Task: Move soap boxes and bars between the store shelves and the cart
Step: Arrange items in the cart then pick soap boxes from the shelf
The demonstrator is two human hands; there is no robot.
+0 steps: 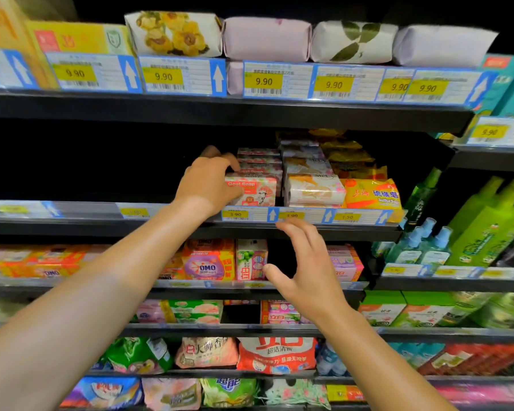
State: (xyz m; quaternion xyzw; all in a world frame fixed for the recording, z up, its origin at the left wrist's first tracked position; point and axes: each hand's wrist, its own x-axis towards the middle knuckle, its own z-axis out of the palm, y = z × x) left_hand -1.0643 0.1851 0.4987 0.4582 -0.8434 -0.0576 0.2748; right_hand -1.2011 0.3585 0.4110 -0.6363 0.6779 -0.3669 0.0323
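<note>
Left hand (207, 185) grips glossy rectangular soap box (254, 191).

Green spray bottles (422, 247) are standing on a right-hand shelf beside tall lime-green boxes (487, 223), yellow price tags (263, 81) are lining the shelf edges, and detergent bags (275, 355) are sitting low down

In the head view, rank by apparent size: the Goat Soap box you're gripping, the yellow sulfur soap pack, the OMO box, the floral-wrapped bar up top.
1. floral-wrapped bar, though nearness may inflate it
2. OMO box and yellow sulfur soap pack, too alike to rank
3. Goat Soap box, partly hidden by the left hand
</note>
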